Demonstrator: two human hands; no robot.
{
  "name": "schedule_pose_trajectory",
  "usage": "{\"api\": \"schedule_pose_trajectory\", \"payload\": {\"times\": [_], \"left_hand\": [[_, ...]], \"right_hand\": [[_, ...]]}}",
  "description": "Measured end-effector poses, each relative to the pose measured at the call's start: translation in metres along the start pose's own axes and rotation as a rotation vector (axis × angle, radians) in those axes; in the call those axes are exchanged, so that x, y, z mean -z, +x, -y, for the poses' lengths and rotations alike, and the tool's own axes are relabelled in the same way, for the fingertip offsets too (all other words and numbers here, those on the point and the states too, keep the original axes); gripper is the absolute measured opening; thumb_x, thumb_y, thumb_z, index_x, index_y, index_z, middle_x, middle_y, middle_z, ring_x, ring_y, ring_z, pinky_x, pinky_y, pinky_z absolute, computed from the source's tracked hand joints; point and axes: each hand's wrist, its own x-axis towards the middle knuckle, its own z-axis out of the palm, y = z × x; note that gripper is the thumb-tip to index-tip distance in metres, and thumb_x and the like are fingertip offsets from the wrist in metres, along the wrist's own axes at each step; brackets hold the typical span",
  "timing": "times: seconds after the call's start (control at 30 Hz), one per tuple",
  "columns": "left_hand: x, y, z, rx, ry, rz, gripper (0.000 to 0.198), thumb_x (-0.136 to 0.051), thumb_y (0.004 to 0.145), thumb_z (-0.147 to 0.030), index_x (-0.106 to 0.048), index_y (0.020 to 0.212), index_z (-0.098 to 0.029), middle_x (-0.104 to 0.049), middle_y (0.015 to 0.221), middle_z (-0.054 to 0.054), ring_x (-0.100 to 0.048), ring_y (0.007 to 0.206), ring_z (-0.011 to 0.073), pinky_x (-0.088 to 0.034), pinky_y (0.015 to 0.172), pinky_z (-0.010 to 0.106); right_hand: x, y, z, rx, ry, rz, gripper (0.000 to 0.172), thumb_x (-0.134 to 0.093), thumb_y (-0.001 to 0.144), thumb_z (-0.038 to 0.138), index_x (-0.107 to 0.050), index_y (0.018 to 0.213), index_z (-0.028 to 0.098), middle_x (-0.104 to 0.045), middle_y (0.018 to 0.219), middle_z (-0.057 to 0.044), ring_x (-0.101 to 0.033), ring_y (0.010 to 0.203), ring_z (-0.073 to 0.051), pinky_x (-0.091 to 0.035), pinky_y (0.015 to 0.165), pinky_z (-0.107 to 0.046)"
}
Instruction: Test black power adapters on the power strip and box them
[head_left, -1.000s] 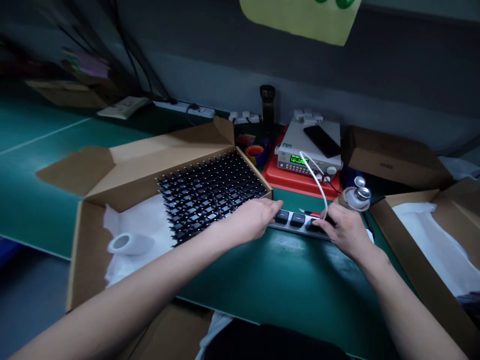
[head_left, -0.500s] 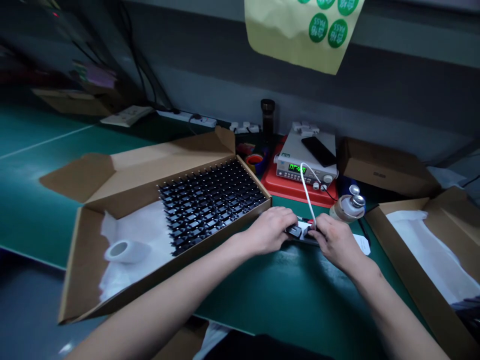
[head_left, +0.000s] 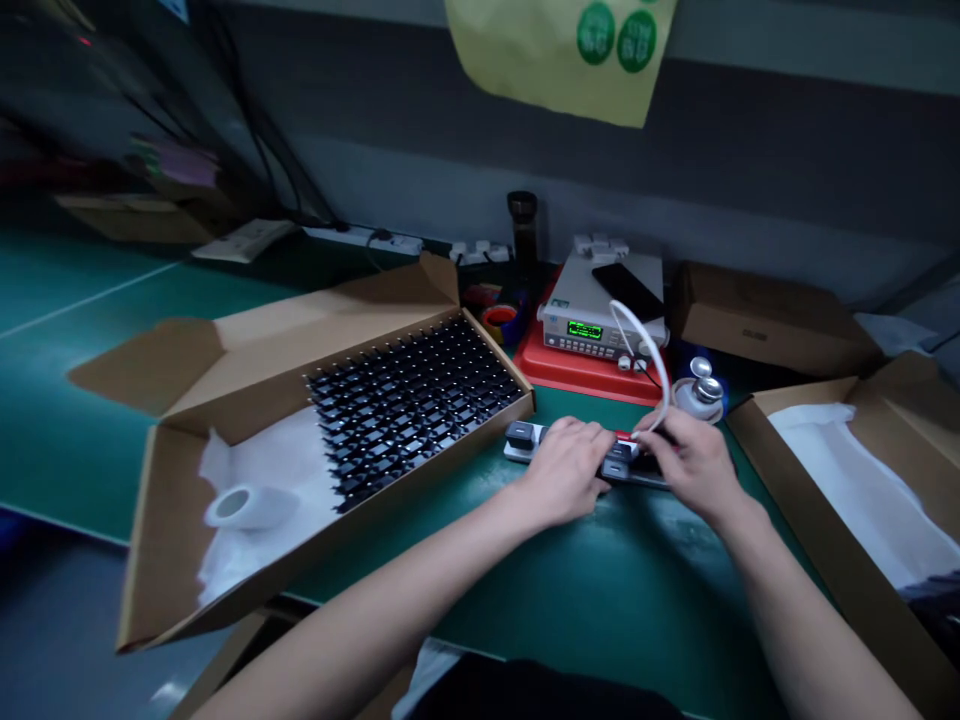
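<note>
On the green bench lies a narrow white strip (head_left: 517, 452) carrying black blocks. One black block (head_left: 520, 434) shows at its left end, another (head_left: 616, 461) between my hands. My left hand (head_left: 568, 465) is closed over the strip's middle, its fingertips beside the second block; what lies under the palm is hidden. My right hand (head_left: 694, 465) pinches the lower end of a white cable (head_left: 660, 375) just above the strip's right part. The cable's tip is covered by the fingers. Something red (head_left: 624, 436) shows between the hands.
An open carton (head_left: 142, 540) at left holds rows of black parts (head_left: 420, 400) and a white roll (head_left: 247, 506). Behind stand a bench meter (head_left: 581, 335) with a phone (head_left: 628, 290), on a red tray (head_left: 555, 370). A pump bottle (head_left: 699, 395) and another open carton (head_left: 795, 510) are at right.
The strip has shifted left, exposing its left-end block. My left hand has moved from a block onto the strip's middle. My right hand, with the cable, has moved right, and the cable bends more.
</note>
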Motion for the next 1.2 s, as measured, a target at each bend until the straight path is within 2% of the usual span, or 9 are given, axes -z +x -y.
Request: {"api": "schedule_pose_trajectory", "payload": {"times": [0.1,0.2,0.3,0.4,0.6,0.7,0.93,1.2], "left_hand": [[-0.001,0.000,0.001,0.005,-0.031,-0.009,0.043,-0.077,0.076,-0.025,-0.056,0.112,-0.018,-0.070,0.108,0.010,-0.065,0.105,0.0293,-0.041,0.103,0.047],[-0.001,0.002,0.000,0.010,-0.037,-0.003,0.044,-0.078,0.076,-0.026,-0.057,0.114,-0.016,-0.071,0.109,0.010,-0.065,0.106,0.0290,-0.039,0.106,0.047],[-0.001,0.003,-0.002,0.032,-0.031,0.006,0.045,-0.079,0.076,-0.026,-0.057,0.114,-0.016,-0.072,0.110,0.011,-0.066,0.106,0.0291,-0.039,0.107,0.047],[-0.002,0.003,-0.003,0.042,-0.037,0.003,0.044,-0.079,0.076,-0.026,-0.058,0.112,-0.017,-0.072,0.110,0.012,-0.067,0.106,0.0293,-0.040,0.106,0.047],[-0.009,0.002,-0.001,0.033,-0.032,-0.057,0.038,-0.077,0.074,-0.026,-0.060,0.106,-0.014,-0.072,0.104,0.011,-0.068,0.101,0.0290,-0.041,0.104,0.047],[-0.009,0.004,0.000,0.040,-0.046,-0.047,0.037,-0.078,0.074,-0.026,-0.061,0.104,-0.013,-0.073,0.104,0.010,-0.068,0.101,0.0287,-0.040,0.105,0.047],[-0.008,0.008,0.000,0.077,-0.023,-0.050,0.041,-0.079,0.073,-0.032,-0.063,0.106,-0.012,-0.074,0.102,0.010,-0.069,0.097,0.0287,-0.043,0.101,0.046],[-0.007,0.008,-0.003,0.095,-0.036,-0.041,0.037,-0.078,0.074,-0.032,-0.064,0.102,-0.013,-0.074,0.105,0.011,-0.069,0.100,0.0289,-0.042,0.102,0.045]], "right_hand": [[0.019,-0.007,-0.010,-0.163,0.115,-0.153,0.010,-0.064,0.093,0.032,-0.068,0.092,0.022,-0.071,0.087,-0.003,-0.067,0.077,-0.020,-0.053,0.072,-0.035],[0.028,-0.016,-0.015,-0.215,0.142,-0.120,0.010,-0.068,0.089,0.032,-0.069,0.089,0.022,-0.072,0.091,-0.004,-0.068,0.084,-0.022,-0.054,0.075,-0.036],[0.021,-0.018,-0.011,-0.191,0.154,-0.059,0.006,-0.067,0.090,0.028,-0.069,0.090,0.023,-0.072,0.093,-0.003,-0.068,0.087,-0.021,-0.054,0.080,-0.035],[0.004,-0.012,-0.002,-0.131,0.135,-0.032,0.004,-0.065,0.091,0.025,-0.067,0.090,0.022,-0.072,0.091,-0.003,-0.067,0.086,-0.020,-0.053,0.079,-0.034],[-0.025,0.000,0.010,0.043,-0.200,0.067,0.017,-0.053,0.097,0.023,-0.056,0.080,0.021,-0.064,0.084,-0.005,-0.062,0.077,-0.019,-0.048,0.071,-0.032],[-0.026,0.005,0.009,0.062,-0.289,0.100,0.016,-0.052,0.097,0.022,-0.054,0.081,0.021,-0.063,0.084,-0.005,-0.061,0.077,-0.019,-0.045,0.070,-0.031],[-0.020,0.018,0.003,0.064,-0.245,0.134,0.016,-0.055,0.096,0.020,-0.054,0.080,0.021,-0.065,0.083,-0.002,-0.062,0.075,-0.018,-0.044,0.069,-0.029],[-0.024,0.015,-0.001,0.063,-0.272,0.162,0.015,-0.052,0.097,0.021,-0.054,0.082,0.021,-0.063,0.083,-0.003,-0.061,0.076,-0.018,-0.044,0.070,-0.030]]}}
